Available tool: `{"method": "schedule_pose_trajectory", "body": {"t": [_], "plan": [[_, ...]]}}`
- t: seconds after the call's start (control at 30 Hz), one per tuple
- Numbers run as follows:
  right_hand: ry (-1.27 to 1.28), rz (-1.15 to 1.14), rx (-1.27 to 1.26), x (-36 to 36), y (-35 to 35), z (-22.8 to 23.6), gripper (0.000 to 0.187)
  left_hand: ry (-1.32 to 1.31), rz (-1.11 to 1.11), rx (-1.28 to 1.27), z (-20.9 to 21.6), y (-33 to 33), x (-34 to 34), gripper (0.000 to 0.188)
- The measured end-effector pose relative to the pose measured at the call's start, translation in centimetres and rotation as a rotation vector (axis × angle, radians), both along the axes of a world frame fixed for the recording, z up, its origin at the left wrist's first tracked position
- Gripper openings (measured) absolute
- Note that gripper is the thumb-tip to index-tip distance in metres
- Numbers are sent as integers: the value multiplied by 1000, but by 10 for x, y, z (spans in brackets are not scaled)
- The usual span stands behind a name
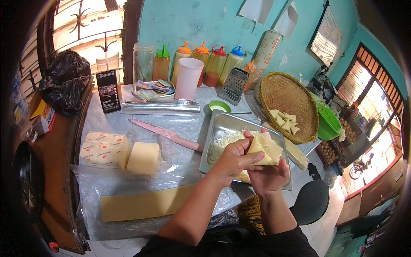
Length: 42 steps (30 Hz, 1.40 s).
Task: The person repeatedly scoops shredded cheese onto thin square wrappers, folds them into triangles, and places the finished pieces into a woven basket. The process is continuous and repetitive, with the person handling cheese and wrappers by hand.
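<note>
Over a metal tray (206,150) of grated cheese (222,143), my two hands hold a pale folded dough wrapper (267,150). A few shreds of cheese show at its fold. My left hand (233,160) pinches the wrapper's near side between thumb and fingers. From below and behind, my right hand (270,176) supports it, with its fingers partly hidden. A long flat strip of dough (145,203) lies on clear plastic to the left. Folded dough pieces (284,121) rest on a round woven bamboo tray (291,92) at the right.
Left of the metal tray lie a pink knife (169,135), a cheese block (143,158) and a wrapped block (105,149). Behind are a foil roll (160,108), phone (109,91), white cup (188,77), box grater (234,85), green bowl (219,105) and several sauce bottles (214,66).
</note>
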State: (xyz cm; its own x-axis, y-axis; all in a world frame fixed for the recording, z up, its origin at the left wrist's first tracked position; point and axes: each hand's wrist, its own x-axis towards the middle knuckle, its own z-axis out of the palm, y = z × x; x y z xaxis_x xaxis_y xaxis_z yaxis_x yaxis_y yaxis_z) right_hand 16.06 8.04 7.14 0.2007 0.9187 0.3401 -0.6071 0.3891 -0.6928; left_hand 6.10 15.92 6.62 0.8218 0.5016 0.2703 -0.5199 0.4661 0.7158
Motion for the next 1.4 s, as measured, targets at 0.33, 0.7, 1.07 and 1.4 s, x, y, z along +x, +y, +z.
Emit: {"method": "schedule_pose_trajectory", "body": {"t": [0.33, 0.7, 1.07, 1.4], "plan": [[-432, -373, -104, 19, 0, -7, 79, 63, 102, 55, -4, -7, 11, 26], [-482, -453, -62, 19, 0, -11, 73, 8, 195, 128, -8, -8, 15, 18], [-512, -574, -32, 13, -2, -8, 53, -4, 142, 10, -11, -8, 13, 21], [-1034, -880, 133, 16, 0, -5, 31, 8, 30, -208, -7, -11, 10, 25]]}}
